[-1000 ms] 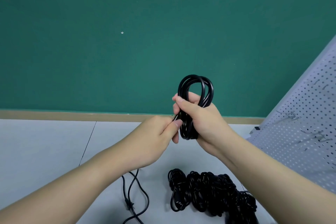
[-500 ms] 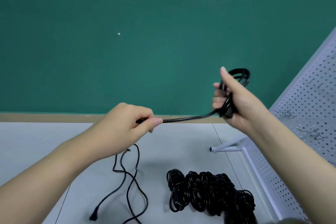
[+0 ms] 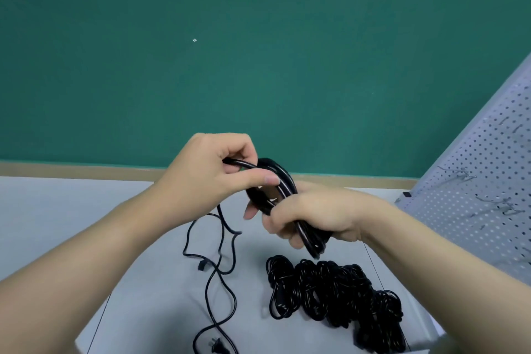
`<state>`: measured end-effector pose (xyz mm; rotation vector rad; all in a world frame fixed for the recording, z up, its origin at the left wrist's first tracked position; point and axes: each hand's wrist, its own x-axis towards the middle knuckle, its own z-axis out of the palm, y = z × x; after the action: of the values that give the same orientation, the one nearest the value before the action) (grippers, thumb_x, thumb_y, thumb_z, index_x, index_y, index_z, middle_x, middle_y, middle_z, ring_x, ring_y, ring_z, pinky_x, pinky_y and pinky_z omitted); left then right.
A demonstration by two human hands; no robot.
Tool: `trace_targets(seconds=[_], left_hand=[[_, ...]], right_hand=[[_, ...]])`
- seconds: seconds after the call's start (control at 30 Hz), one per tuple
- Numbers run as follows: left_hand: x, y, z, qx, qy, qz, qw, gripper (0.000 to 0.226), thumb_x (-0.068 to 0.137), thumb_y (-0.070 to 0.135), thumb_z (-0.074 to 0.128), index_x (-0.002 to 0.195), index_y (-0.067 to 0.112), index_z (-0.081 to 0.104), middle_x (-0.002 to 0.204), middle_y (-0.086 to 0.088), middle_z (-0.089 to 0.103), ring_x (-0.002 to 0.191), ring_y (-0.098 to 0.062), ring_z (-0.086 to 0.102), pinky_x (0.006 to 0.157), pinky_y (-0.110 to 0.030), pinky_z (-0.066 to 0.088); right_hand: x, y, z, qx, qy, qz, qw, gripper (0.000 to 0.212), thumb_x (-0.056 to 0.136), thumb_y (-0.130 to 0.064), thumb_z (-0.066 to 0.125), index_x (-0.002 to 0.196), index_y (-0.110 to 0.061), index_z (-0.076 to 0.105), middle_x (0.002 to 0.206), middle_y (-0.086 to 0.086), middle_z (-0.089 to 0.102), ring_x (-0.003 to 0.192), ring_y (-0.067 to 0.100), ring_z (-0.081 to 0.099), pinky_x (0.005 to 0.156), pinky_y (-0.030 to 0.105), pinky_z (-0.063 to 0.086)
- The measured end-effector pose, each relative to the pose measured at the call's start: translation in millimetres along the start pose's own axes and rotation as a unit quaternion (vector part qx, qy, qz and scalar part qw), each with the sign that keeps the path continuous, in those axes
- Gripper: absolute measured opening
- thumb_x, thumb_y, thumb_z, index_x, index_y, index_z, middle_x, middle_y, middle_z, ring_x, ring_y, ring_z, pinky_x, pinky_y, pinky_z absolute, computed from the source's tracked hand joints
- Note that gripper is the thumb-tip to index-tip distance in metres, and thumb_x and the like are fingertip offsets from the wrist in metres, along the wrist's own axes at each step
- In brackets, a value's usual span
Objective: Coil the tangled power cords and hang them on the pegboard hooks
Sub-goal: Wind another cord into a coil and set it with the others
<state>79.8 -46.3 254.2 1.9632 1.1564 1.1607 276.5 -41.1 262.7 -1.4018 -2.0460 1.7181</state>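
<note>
Ahead, the dark green wall (image 3: 258,52) fills most of your view, with a tan wooden strip (image 3: 86,169) along its foot. Below it lies the pale grey desk (image 3: 57,224), and at your right the grey perforated metal pegboard (image 3: 474,210) leans up and away, carrying several thin wire hooks (image 3: 459,174) with nothing hanging on them.

On the desk near you sits the heap of tangled black power cords (image 3: 336,299), bundled loops pressed side by side, just below your right hand (image 3: 319,215). To the left of that heap trails the loose black cord tail (image 3: 221,273), wandering across the desk in slack curves down to a plug (image 3: 219,349) at the bottom edge; a second small connector (image 3: 201,264) lies partway along it.

Held above the desk is the partly wound black cord coil (image 3: 275,184). Your right hand's grip is closed around the lower part of the coil, fingers curled under it and the strands running out past your palm. Your left hand (image 3: 207,172) pinches a single strand between thumb and curled fingers at the coil's upper left, its grip closed on the cord. The two hands are close together, almost touching across the loop.
</note>
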Motion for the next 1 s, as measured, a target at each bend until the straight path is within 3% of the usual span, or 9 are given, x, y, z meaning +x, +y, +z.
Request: trace_targets(seconds=[0.13, 0.23, 0.33, 0.43, 0.53, 0.63, 0.77, 0.93, 1.0], left_hand=[[3.9, -8.5, -1.7, -0.024, 0.011, 0.006, 1.0, 0.063, 0.068, 0.057, 0.087, 0.072, 0.011, 0.045, 0.056, 0.005, 0.034, 0.054, -0.009, 0.026, 0.05, -0.02, 0.024], [8.3, -12.7, -3.6, -0.049, 0.04, 0.013, 0.998, 0.047, 0.082, 0.052, 0.07, 0.077, 0.009, 0.053, 0.059, 0.004, 0.04, 0.054, -0.008, 0.031, 0.05, -0.02, 0.029], [10.8, -19.4, -8.1, -0.05, 0.068, -0.011, 0.996, 0.045, 0.093, 0.061, 0.05, 0.077, 0.019, 0.055, 0.059, 0.009, 0.038, 0.055, -0.012, 0.033, 0.053, -0.031, 0.031], [12.4, -29.0, -8.4, -0.086, 0.059, -0.055, 0.993, 0.038, 0.104, 0.051, 0.042, 0.078, 0.026, 0.055, 0.058, 0.016, 0.036, 0.053, -0.01, 0.029, 0.051, -0.027, 0.028], [12.6, -31.9, -2.8, -0.069, 0.018, -0.079, 0.994, 0.038, 0.112, 0.032, 0.039, 0.08, 0.022, 0.057, 0.056, 0.015, 0.036, 0.051, -0.009, 0.027, 0.047, -0.018, 0.026], [8.7, -24.9, 4.5, -0.064, -0.024, -0.103, 0.992, 0.04, 0.111, 0.024, 0.04, 0.079, 0.01, 0.059, 0.051, 0.011, 0.036, 0.045, -0.009, 0.026, 0.044, -0.015, 0.026], [2.5, -8.2, 17.1, -0.134, -0.089, -0.148, 0.976, 0.044, 0.111, 0.027, 0.039, 0.077, 0.007, 0.058, 0.048, 0.004, 0.034, 0.043, -0.013, 0.021, 0.041, -0.02, 0.022], [-6.8, 1.2, 35.7, -0.161, -0.185, -0.159, 0.956, 0.048, 0.112, 0.03, 0.035, 0.079, 0.003, 0.058, 0.046, -0.001, 0.037, 0.041, -0.014, 0.025, 0.042, -0.02, 0.026], [-7.3, 2.3, 38.2, -0.134, -0.194, -0.174, 0.956, 0.054, 0.112, 0.037, 0.033, 0.076, 0.005, 0.059, 0.045, -0.001, 0.04, 0.04, -0.014, 0.029, 0.042, -0.02, 0.028]], right_hand=[[0.1, -1.5, -2.8, 0.193, -0.152, 0.005, 0.969, 0.043, 0.065, 0.004, 0.042, 0.104, -0.003, 0.06, 0.075, 0.005, 0.039, 0.059, 0.014, 0.03, 0.05, 0.023, 0.026], [0.9, -3.6, -6.2, 0.289, -0.217, -0.047, 0.931, 0.042, 0.069, 0.009, 0.037, 0.103, -0.006, 0.057, 0.075, 0.003, 0.031, 0.058, 0.013, 0.023, 0.05, 0.021, 0.027], [1.0, -4.6, -15.9, 0.39, -0.23, -0.127, 0.883, 0.041, 0.074, 0.008, 0.045, 0.111, -0.006, 0.057, 0.073, 0.0, 0.038, 0.059, 0.012, 0.026, 0.052, 0.02, 0.033], [-4.3, -7.1, -27.6, 0.467, -0.142, -0.19, 0.852, 0.038, 0.075, 0.0, 0.06, 0.112, -0.005, 0.067, 0.073, 0.003, 0.042, 0.061, 0.013, 0.034, 0.052, 0.022, 0.037], [-7.4, -9.5, -29.2, 0.47, 0.009, -0.207, 0.858, 0.037, 0.078, -0.004, 0.056, 0.113, -0.005, 0.068, 0.073, 0.006, 0.047, 0.059, 0.016, 0.038, 0.051, 0.023, 0.037], [-0.7, -3.5, -26.9, 0.419, 0.11, -0.185, 0.882, 0.046, 0.085, 0.001, 0.051, 0.131, -0.004, 0.059, 0.075, 0.01, 0.05, 0.06, 0.017, 0.036, 0.052, 0.025, 0.034], [5.2, 2.7, -19.9, 0.357, 0.134, -0.169, 0.909, 0.045, 0.089, -0.004, 0.06, 0.133, -0.006, 0.06, 0.076, 0.01, 0.048, 0.062, 0.017, 0.036, 0.054, 0.027, 0.036], [5.6, 4.3, -2.6, 0.207, 0.146, -0.136, 0.958, 0.023, 0.099, -0.011, 0.062, 0.119, 0.0, 0.06, 0.055, 0.006, 0.054, 0.044, 0.018, 0.05, 0.043, 0.023, 0.034], [6.8, 3.6, -1.3, 0.212, 0.164, -0.134, 0.954, 0.018, 0.091, -0.015, 0.068, 0.106, -0.007, 0.063, 0.064, 0.007, 0.055, 0.049, 0.021, 0.054, 0.046, 0.024, 0.036]])
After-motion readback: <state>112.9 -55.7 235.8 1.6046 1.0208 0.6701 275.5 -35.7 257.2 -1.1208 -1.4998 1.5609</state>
